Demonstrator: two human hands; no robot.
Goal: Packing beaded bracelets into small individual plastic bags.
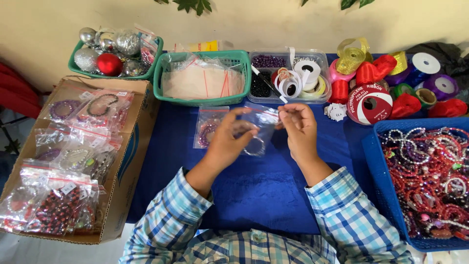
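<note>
Pinching clear bag (261,128) between both hands | left hand (227,142) grips side | right hand (299,128) grips top

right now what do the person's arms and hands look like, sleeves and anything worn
Both arms wear long sleeves of a blue, white and pale teal checked cotton-like shirt, the left sleeve and the right sleeve both pushed up short of the wrist. The left hand and right hand are bare: no gloves, and no rings or watch visible.
</note>
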